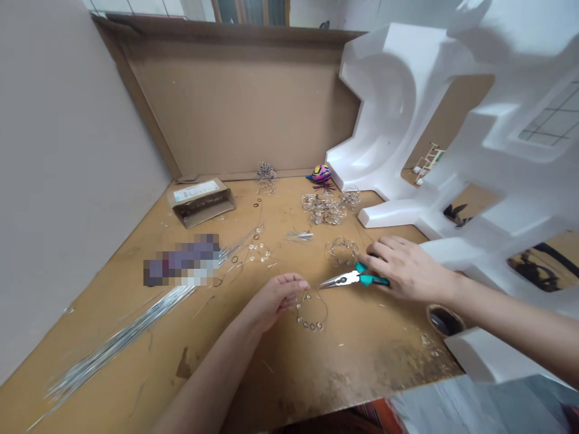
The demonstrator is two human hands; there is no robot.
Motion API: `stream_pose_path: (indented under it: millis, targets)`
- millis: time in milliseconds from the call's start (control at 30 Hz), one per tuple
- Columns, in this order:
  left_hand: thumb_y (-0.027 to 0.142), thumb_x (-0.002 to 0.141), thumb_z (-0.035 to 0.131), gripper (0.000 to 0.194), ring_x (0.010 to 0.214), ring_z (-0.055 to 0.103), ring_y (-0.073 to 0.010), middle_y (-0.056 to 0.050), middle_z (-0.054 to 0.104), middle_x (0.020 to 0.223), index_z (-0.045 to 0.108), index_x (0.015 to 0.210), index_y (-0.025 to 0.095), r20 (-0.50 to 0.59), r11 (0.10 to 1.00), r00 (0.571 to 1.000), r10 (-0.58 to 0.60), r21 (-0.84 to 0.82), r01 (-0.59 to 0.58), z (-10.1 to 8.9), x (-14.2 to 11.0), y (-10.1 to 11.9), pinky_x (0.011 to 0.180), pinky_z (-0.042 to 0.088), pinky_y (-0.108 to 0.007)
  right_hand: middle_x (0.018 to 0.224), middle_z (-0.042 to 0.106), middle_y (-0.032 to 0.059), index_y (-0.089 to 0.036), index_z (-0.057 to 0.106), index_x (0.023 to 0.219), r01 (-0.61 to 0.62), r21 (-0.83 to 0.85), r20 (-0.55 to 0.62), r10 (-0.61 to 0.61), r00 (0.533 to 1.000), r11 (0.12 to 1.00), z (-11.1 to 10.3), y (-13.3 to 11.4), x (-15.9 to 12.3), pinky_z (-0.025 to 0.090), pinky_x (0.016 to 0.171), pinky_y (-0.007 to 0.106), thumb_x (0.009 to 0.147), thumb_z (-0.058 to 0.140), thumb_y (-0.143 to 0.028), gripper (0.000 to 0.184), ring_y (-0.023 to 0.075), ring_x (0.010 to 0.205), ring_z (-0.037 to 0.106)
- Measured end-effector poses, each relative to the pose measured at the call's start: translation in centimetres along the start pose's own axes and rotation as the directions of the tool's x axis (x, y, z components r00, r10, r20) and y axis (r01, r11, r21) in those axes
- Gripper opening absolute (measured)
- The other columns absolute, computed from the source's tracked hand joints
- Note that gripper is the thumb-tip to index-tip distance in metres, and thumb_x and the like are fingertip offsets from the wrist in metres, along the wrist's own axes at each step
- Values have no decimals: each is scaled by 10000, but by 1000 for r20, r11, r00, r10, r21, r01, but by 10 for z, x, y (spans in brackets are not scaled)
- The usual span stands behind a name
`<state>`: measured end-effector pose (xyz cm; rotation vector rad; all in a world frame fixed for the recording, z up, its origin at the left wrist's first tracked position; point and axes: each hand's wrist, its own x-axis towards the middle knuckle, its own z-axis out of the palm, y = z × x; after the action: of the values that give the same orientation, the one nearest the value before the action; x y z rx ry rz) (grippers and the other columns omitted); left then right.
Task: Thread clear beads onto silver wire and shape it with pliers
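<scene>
Between the fingertips of my left hand [286, 293] is a thin wire ring strung with several clear beads [312, 326], hanging just above the table. My right hand [400, 265] is closed around needle-nose pliers [348, 278] with teal handles. Their narrow tip points left, close to the top of the ring and to my left fingertips; I cannot tell whether the jaws touch the wire. Just beyond the pliers lies a beaded wire coil [342, 250]. Several loose clear beads [259, 252] are on the table left of centre.
Long straight wires [136, 331] stretch across the left side. A small open carton [201, 202] sits behind them. Bundles of beaded wire [324, 208] and a colourful little object [321, 174] lie at the back. White foam packing [389, 120] stands along the right; a cardboard panel [244, 108] closes the back.
</scene>
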<state>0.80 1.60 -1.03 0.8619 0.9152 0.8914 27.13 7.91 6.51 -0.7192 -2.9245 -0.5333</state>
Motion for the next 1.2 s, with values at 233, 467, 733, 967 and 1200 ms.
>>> stream_pose_path:
  millis: [233,467,733,967,1200]
  targets:
    - [320,671,635,205,416,107,-33,93,225,469,538,640,142,50,999,999,-18,-27,19,2,-1,2,417,65,-209,855,567,84,-225,504,1094,133,-56,43,-131,990,989,-13,6,19,318,666,349,895,312,-235,276,194,734,434]
    - [279,709,614,169,413,101,-32,93,215,469,536,652,140,86,998,996,-16,-58,21,0,0,1,410,60,-204,872,567,84,-215,485,1130,161,-113,70,-154,986,980,-10,3,21,320,658,355,897,284,-206,308,197,738,425]
    - [268,724,599,204,408,96,-28,97,176,485,474,621,145,156,992,987,-30,-113,48,-1,-1,-1,395,61,-191,839,567,87,-203,498,1121,168,-127,28,-166,986,978,-9,3,19,304,639,348,901,282,-206,308,197,731,420]
    - [259,721,597,299,406,102,-27,101,170,487,347,584,167,188,986,981,-54,-148,83,0,-2,0,383,74,-170,791,553,63,-183,521,1071,217,-198,-74,-235,969,956,-9,2,20,288,619,320,872,367,-188,252,178,689,397]
    - [226,740,575,257,405,95,-27,100,174,495,368,602,161,246,968,967,-61,-224,118,-2,0,-2,368,75,-155,775,553,55,-171,526,1060,248,-218,-130,-280,951,944,-10,3,22,281,618,305,874,376,-189,240,169,676,393]
